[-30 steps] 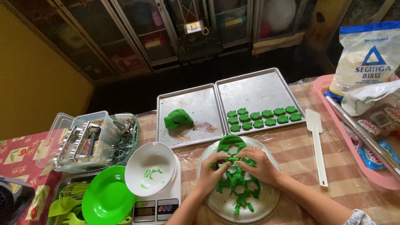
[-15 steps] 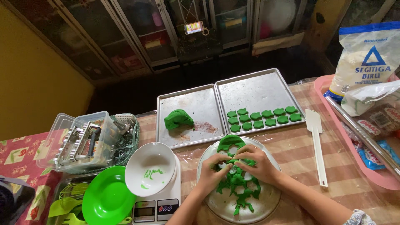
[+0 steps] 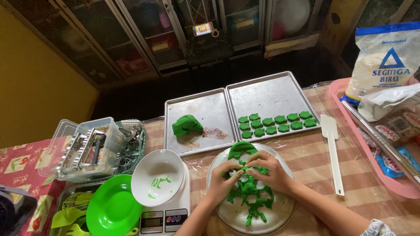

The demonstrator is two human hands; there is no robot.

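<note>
Green dough on one round plate, pinched by two hands; two trays behind.

I've got one head-worn view only, looking steeply down and forward over the table; hands sit close at bottom centre, baking trays mid-frame, glass cabinets far at top. No second view to overlap.
</note>
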